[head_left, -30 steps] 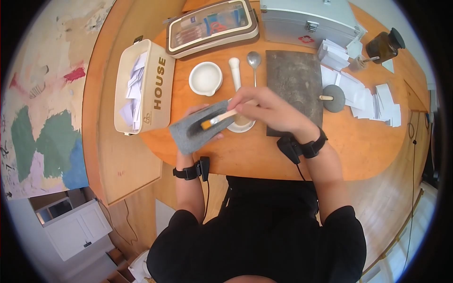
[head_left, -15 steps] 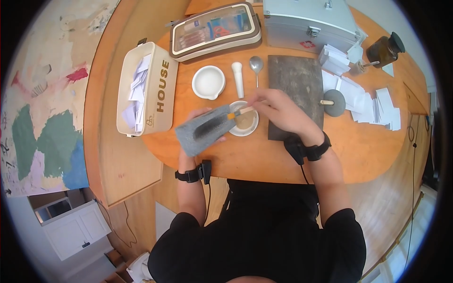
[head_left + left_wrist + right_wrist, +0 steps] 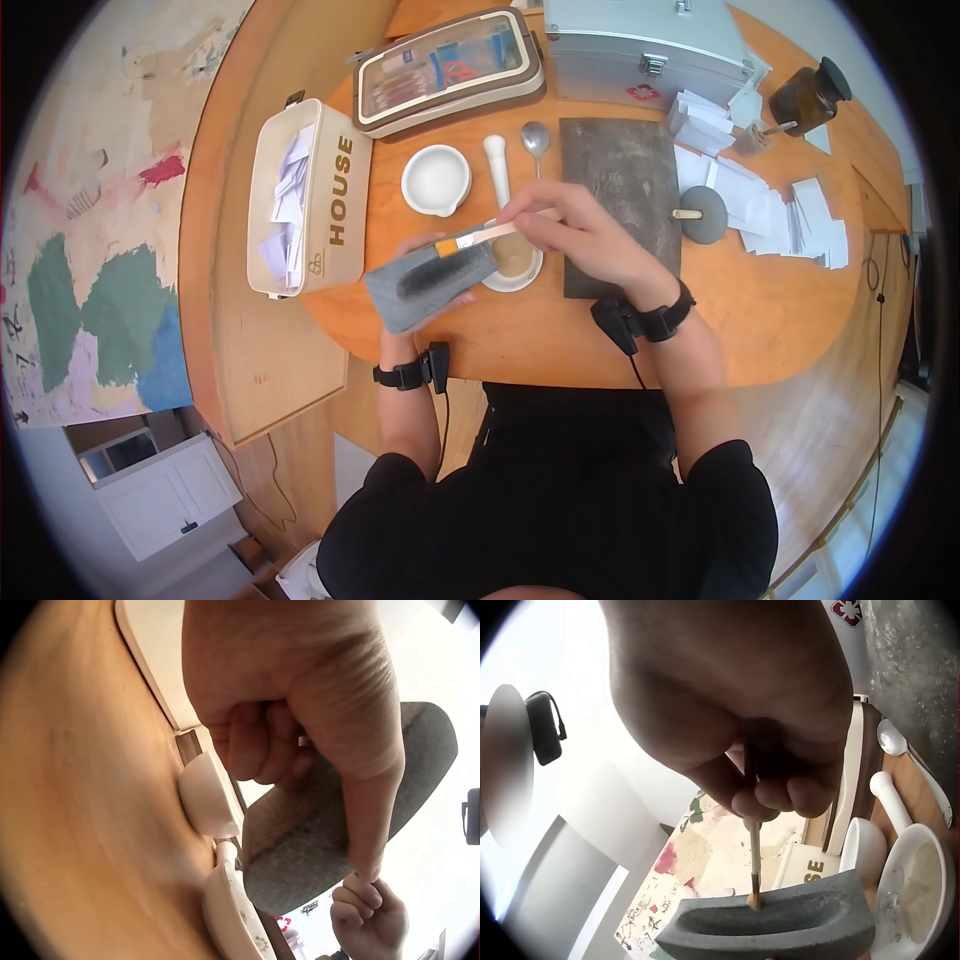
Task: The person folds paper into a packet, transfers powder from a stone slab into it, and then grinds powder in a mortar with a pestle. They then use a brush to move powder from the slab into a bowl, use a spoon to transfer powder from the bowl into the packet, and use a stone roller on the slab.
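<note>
My left hand (image 3: 292, 682) grips a grey stone grinding trough (image 3: 392, 303) from below, with the thumb along one side. It has a long hollow with dark residue and is held above the table. My right hand (image 3: 585, 238) pinches the wooden handle of a flat brush (image 3: 492, 233). In the right wrist view the brush's tan bristles (image 3: 754, 901) reach the hollow near the far rim. One end of the trough overlaps a white bowl (image 3: 221, 915) in the head view; tan powder (image 3: 922, 892) lies in that bowl.
A white mortar (image 3: 408, 190), a pestle (image 3: 496, 165) and a spoon (image 3: 535, 138) lie beyond the bowl. To the right are a dark slab (image 3: 620, 190), a grey wheel (image 3: 706, 228) with a wooden handle, and paper packets. A HOUSE bin (image 3: 345, 200) stands left.
The brush went right to the trough's end over the bowl, then back left into the hollow. The left hand keeps hold of the trough with only slight movement.
</note>
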Demonstrator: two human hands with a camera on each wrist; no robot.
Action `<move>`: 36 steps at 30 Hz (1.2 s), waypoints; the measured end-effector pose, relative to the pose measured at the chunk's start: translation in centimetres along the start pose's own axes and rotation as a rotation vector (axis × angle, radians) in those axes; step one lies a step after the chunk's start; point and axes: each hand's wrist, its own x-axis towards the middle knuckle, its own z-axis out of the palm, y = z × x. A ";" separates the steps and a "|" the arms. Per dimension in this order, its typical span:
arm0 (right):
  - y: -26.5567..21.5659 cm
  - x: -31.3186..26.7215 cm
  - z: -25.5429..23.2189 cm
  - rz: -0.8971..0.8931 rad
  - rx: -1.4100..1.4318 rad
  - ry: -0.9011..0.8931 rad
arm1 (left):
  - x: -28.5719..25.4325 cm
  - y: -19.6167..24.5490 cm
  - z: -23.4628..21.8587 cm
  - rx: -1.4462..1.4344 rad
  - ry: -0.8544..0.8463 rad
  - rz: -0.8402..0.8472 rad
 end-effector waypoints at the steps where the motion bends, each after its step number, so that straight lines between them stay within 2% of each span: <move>1: 0.1 0.2 0.2 0.005 0.008 -0.019 | 0.2 0.3 0.0 -0.009 -0.009 0.010; 4: 2.6 0.2 -0.8 -0.105 -0.273 0.121 | 0.1 0.4 0.1 -0.083 -0.008 -0.016; 7: 1.7 -0.2 -0.8 0.020 -0.091 0.086 | -0.1 -0.3 -0.1 -0.106 -0.010 -0.024; 10: 0.8 0.0 0.4 0.034 0.076 0.065 | -0.2 -0.8 0.1 -0.164 -0.007 -0.024; 13: 2.7 0.1 -0.2 -0.022 -0.186 0.159 | -0.4 -1.0 -0.1 -0.190 0.008 -0.039; 16: 1.4 -0.3 0.2 -0.043 -0.030 0.065 | -0.9 -2.1 -0.3 -0.201 0.034 -0.077; 19: 1.4 0.0 1.4 -0.105 -0.145 -0.011 | -0.5 -1.9 -0.2 -0.222 0.020 -0.063; 22: 1.7 -0.1 0.4 0.038 -0.303 0.086 | -0.4 -1.2 -0.2 -0.228 0.013 -0.056; 25: 0.7 -0.4 0.8 0.007 -0.081 0.080 | -0.5 -1.6 -0.1 -0.231 0.010 -0.047; 28: 0.2 0.2 2.8 -0.209 -0.006 0.029 | -0.3 -2.1 -0.1 -0.196 0.009 -0.030; 29: -1.0 0.1 3.2 -0.120 0.073 -0.011 | -0.2 -2.0 -0.1 -0.178 0.008 -0.025; 32: -0.3 0.3 4.1 -0.080 0.125 -0.009 | -0.2 -1.2 0.5 -0.353 0.017 -0.105; 35: 0.9 0.0 3.5 -0.060 -0.184 0.119 | -0.3 -1.2 -0.2 -0.115 -0.012 -0.007; 36: 0.8 -0.1 3.2 -0.065 -0.163 0.123 | -0.3 -1.3 -0.3 -0.136 -0.009 -0.020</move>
